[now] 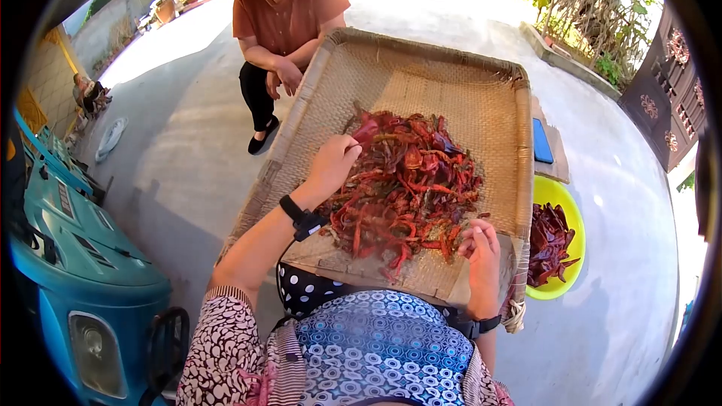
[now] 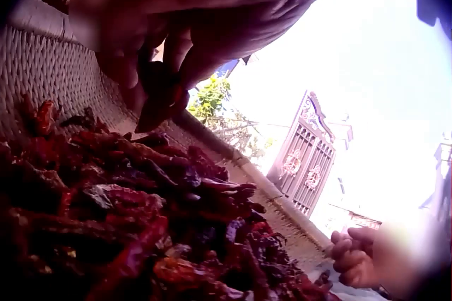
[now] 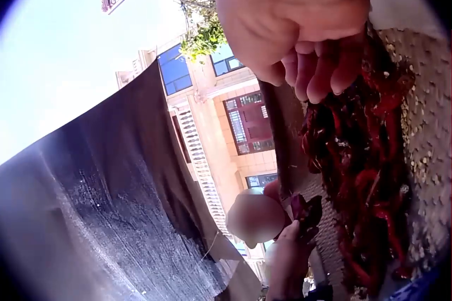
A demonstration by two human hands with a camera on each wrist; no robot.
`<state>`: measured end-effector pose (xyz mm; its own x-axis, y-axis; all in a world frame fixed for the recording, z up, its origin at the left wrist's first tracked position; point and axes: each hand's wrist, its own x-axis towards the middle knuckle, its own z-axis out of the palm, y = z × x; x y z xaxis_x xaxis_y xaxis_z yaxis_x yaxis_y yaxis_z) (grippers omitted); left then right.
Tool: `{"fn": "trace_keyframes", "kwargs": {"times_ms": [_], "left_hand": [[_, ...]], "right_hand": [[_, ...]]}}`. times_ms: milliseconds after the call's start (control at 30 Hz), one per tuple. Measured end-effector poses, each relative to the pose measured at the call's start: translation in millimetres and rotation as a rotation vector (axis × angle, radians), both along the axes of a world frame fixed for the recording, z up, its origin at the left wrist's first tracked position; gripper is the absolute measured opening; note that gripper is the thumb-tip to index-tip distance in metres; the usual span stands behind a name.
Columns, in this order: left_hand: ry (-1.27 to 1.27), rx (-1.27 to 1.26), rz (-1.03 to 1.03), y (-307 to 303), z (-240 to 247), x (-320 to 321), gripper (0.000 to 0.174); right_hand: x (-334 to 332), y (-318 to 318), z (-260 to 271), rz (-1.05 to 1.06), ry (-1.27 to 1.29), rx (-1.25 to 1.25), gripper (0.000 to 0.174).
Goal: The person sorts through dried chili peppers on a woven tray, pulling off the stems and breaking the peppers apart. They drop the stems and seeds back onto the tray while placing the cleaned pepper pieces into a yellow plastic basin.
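A heap of dried red chilies [image 1: 410,180] lies in a large woven tray [image 1: 481,90]. At the heap's upper left, my left hand [image 1: 331,169] pinches a dark red chili [image 1: 365,131] between thumb and fingers; the left wrist view shows this chili [image 2: 159,96] under the hand [image 2: 212,11]. My right hand [image 1: 481,256] hovers over the tray's lower right corner, fingers loosely bent. In the right wrist view nothing shows in that hand [image 3: 296,26], and chilies [image 3: 367,174] lie below and beside it.
A yellow basin [image 1: 575,218] of dark red chilies stands right of the tray, near a blue phone-like object [image 1: 541,141]. Beyond the tray's upper left a person [image 1: 289,22] crouches. A teal vehicle [image 1: 98,271] stands at the left. Loose seeds lie on the tray.
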<state>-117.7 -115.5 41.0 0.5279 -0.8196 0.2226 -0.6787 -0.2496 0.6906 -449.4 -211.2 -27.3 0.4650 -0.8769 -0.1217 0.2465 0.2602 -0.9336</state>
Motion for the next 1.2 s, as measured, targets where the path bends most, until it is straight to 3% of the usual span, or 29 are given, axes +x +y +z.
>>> {"fn": "trace_keyframes", "kwargs": {"times_ms": [133,167,200,300,433,533,633,733,800,833,933,1067,1200], "left_hand": [[0.464,0.064,-0.236,21.7,-3.7,-41.6,0.017],[0.448,0.048,-0.33,23.9,-15.5,-45.5,0.017],[0.667,0.071,-0.335,30.2,-5.0,-62.5,0.017],[0.649,0.097,-0.464,36.7,-7.3,-83.4,0.019],[0.866,0.118,-0.445,39.3,-16.6,-93.3,0.019],[0.51,-0.081,-0.359,38.2,-33.8,-98.6,0.017],[0.654,0.008,-0.364,44.0,-31.7,-97.9,0.015],[0.625,0.074,-0.375,49.0,-28.3,-98.2,0.013],[0.628,0.105,-0.411,50.3,-27.3,-99.6,0.013],[0.629,0.12,-0.429,50.4,-27.5,-100.6,0.013],[0.487,0.039,-0.533,46.3,-29.7,-104.3,0.013],[0.281,0.066,-0.677,35.7,-23.0,-112.5,0.01],[0.093,0.018,-0.731,29.3,-30.3,-105.3,0.015]], "right_hand": [[23.0,10.1,9.7,0.227,0.111,-0.141,0.024],[28.9,12.5,11.4,0.252,0.128,-0.177,0.027],[34.5,16.2,16.2,0.258,0.14,-0.19,0.027],[41.7,21.6,20.6,0.295,0.184,-0.249,0.031],[38.8,20.8,10.4,0.423,0.164,-0.147,0.021],[30.4,16.3,-0.4,0.412,0.16,-0.166,0.019],[12.9,6.0,11.1,0.21,0.163,-0.094,0.02],[-15.1,-18.2,5.1,-0.099,-0.068,0.011,0.022],[-32.2,-31.4,3.9,-0.27,-0.363,0.186,0.025],[-36.5,-36.3,2.7,-0.298,-0.525,0.209,0.03],[-32.1,-26.7,11.2,-0.144,-0.538,0.323,0.033],[19.0,19.2,26.0,0.251,0.235,-0.205,0.032],[22.4,14.8,23.5,0.249,0.28,-0.219,0.026]]}}
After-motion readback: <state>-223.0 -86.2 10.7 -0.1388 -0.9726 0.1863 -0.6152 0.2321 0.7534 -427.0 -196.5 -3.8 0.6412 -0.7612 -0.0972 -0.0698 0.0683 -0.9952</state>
